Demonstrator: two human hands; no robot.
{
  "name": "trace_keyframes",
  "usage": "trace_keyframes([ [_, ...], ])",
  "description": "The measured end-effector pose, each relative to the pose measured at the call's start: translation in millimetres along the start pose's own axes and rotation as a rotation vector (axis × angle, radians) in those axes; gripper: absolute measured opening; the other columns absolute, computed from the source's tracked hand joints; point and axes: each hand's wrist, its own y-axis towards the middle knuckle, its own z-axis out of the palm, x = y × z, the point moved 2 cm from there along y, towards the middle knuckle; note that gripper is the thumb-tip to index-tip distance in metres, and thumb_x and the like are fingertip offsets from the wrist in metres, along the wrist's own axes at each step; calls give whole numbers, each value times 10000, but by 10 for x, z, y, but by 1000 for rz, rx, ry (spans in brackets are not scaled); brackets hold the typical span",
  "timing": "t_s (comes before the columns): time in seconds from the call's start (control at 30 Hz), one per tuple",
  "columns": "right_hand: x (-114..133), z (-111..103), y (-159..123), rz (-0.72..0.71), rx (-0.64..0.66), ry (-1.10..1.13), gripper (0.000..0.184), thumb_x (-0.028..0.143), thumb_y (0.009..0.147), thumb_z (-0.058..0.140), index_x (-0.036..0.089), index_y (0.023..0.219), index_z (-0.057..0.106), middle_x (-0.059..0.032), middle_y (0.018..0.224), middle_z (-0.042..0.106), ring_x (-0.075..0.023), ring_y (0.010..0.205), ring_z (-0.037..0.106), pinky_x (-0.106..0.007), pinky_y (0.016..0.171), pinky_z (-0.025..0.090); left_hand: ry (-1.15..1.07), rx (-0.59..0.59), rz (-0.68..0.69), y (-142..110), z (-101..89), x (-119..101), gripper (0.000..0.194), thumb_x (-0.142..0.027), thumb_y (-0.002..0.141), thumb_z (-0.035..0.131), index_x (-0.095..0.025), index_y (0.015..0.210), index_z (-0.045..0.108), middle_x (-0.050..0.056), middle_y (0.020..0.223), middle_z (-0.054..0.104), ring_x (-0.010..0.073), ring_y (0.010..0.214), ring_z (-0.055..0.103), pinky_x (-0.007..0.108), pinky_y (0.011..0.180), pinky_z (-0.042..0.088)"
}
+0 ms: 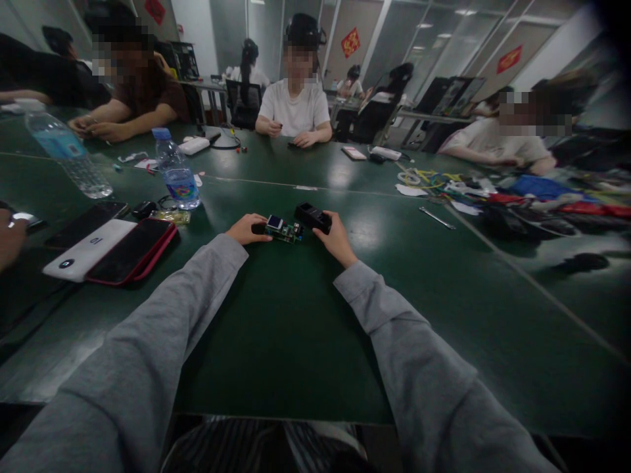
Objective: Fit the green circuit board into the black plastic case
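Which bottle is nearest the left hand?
The blue-capped bottle; the whitish-capped bottle stands beyond it, farther left of the left hand.

Both forearms, the left forearm (142,335) and the right forearm (419,341), reach forward in grey sleeves, angling inward. The left hand (246,230) and right hand (340,240) are near each other but apart, each with thumb and fingers (256,218) bent in a pinching grip.

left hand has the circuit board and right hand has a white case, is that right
Not quite: the case in the right hand is black, not white, as the head view shows. The left hand does hold the circuit board.
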Motion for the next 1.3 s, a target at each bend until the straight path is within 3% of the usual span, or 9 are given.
trace_keyframes([
  [0.2,35,3,-4,13,-5,23,565,241,783,741,220,1315,552,-159,1349,666,-359,1292,631,-628,1141,476,-13,4,15,5,-12,11,505,-520,692,861,-217,1087,778,114,1277,701,366,1252,609,606,1152,419],
  [0.37,170,-22,41,70,-10,225,594,343,784,757,218,1322,537,-163,1346,663,-343,1250,657,-591,1106,524,-14,11,-4,-4,-22,14,545,-553,686,855,-208,1100,775,123,1291,695,374,1255,605,622,1149,419],
  [0.6,618,-68,80,-52,216,390,702,544,805,798,268,1391,526,-131,1393,646,-334,1289,635,-556,1137,516,-21,5,-24,3,-14,32,537,-554,678,869,-220,1088,776,110,1282,688,375,1283,583,612,1162,419],
  [1.0,721,11,-32,-168,355,360,616,429,817,798,248,1351,552,-132,1354,665,-331,1279,646,-573,1066,548,17,27,-41,-1,-21,-50,545,-521,721,842,-184,1142,759,129,1312,672,348,1283,601,530,1176,431],
  [1.3,669,125,-209,-238,395,167,528,293,839,776,226,1294,517,-176,1410,636,-345,1291,645,-580,1102,508,83,16,7,-10,7,0,938,-677,617,868,-176,1379,646,178,1500,570,410,1423,478,587,1237,314],
])
